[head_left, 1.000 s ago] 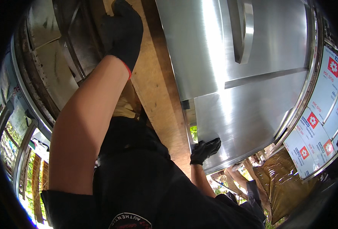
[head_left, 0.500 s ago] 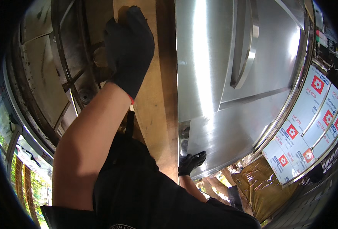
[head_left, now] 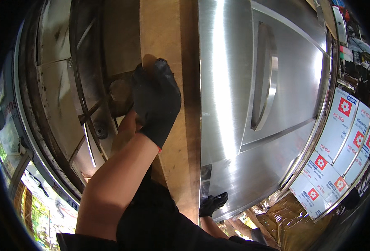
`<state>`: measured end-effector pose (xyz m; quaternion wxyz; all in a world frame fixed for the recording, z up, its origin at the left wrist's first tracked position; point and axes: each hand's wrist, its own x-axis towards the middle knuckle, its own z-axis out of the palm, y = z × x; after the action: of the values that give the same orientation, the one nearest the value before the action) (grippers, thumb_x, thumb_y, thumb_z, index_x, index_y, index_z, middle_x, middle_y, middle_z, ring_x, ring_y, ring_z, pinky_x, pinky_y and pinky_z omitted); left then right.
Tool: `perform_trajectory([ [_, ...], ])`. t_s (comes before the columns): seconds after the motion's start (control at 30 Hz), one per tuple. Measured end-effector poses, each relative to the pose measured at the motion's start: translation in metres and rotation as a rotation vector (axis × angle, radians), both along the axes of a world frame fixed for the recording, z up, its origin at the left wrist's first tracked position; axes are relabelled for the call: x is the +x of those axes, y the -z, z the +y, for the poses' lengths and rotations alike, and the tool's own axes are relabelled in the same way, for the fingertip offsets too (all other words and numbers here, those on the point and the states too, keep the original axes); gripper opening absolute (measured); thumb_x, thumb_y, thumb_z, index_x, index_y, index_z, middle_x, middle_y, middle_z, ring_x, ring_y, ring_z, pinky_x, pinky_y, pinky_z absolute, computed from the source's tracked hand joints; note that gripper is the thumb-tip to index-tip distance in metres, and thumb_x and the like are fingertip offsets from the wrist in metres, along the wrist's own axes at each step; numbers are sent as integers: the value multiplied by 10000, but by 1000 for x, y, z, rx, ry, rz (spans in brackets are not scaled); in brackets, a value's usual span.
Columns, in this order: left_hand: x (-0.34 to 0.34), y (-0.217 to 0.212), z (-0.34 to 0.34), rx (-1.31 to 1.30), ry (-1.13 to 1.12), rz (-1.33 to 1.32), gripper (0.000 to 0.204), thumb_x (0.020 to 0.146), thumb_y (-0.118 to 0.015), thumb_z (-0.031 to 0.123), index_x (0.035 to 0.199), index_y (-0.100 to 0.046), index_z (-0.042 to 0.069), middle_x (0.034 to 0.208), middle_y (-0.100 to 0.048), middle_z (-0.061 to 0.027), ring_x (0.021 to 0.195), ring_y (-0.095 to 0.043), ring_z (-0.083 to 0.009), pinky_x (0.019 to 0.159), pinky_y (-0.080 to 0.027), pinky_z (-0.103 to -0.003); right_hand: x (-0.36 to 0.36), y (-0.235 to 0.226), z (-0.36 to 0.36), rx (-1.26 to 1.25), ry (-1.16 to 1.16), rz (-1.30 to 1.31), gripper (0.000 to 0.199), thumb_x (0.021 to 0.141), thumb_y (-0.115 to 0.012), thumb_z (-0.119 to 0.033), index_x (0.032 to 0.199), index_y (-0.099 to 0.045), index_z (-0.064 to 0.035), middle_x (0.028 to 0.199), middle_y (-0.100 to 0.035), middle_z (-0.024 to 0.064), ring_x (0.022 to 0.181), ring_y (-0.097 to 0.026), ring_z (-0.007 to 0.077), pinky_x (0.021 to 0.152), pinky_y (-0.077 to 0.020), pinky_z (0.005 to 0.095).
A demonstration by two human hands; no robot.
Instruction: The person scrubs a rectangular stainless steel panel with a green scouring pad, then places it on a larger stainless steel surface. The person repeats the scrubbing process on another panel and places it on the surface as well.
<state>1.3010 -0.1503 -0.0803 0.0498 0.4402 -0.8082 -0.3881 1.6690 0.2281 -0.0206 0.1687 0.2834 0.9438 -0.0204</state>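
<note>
My left hand [head_left: 158, 100], in a black glove, is at the left edge of a long wooden board [head_left: 162, 25]. Its fingers are bent and closed around that edge; the palm side is hidden. To the right of the board lies a large brushed stainless steel panel [head_left: 224, 104] with a recessed section and a curved metal handle [head_left: 272, 88]. My right hand [head_left: 213, 204], also black-gloved, rests near the panel's lower left corner. The fingers I see there are stretched out over the metal, apart from the handle.
Left of the board is a dark metal frame [head_left: 95, 100] with crossing bars and pale panels. Film-covered sheets with red and blue print [head_left: 331, 154] stand at the right. Brown wrapped material [head_left: 291, 221] lies at the lower right. Assorted clutter [head_left: 356, 50] fills the upper right.
My view has shifted, so the board, the panel and both hands appear lower and a little further right. My left hand has also come slightly nearer along the board. My right hand stays at the panel's corner.
</note>
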Motion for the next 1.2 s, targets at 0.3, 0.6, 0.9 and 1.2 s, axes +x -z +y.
perform_trajectory([
  [0.3, -6, -6, 8, -100, -105, -71, 638, 1098, -428, 556, 1158, -617, -50, 1059, -706, -302, 1039, -687, -499, 867, -537, -553, 14, 8, 14, 97, -147, -48, 868, 967, -563, -276, 1647, -168, 90, 1676, -235, 322, 1563, -221, 490, 1267, -182, 606],
  [0.6, -8, 11, 5, -142, -84, -103, 660, 1079, -481, 557, 1224, -598, -76, 1203, -664, -354, 1067, -691, -511, 859, -578, -561, 14, 19, 9, 127, -117, 5, 926, 849, -634, -203, 1636, -236, 80, 1665, -277, 297, 1555, -243, 475, 1276, -188, 569],
  [0.9, -17, -15, 7, -100, -115, -158, 682, 1067, -504, 538, 1257, -600, -109, 1179, -677, -369, 1041, -698, -521, 888, -565, -582, 19, 24, 3, 88, -83, 99, 887, 918, -599, -371, 1636, -290, 48, 1661, -311, 295, 1542, -269, 473, 1269, -180, 589],
  [1.2, -9, 3, 7, -59, -164, -26, 691, 1068, -480, 549, 1346, -577, -76, 1308, -646, -342, 1165, -653, -522, 992, -529, -568, 2, 19, -6, 85, -9, 156, 879, 921, -631, -420, 1644, -339, -13, 1645, -384, 247, 1523, -320, 450, 1248, -213, 591],
])
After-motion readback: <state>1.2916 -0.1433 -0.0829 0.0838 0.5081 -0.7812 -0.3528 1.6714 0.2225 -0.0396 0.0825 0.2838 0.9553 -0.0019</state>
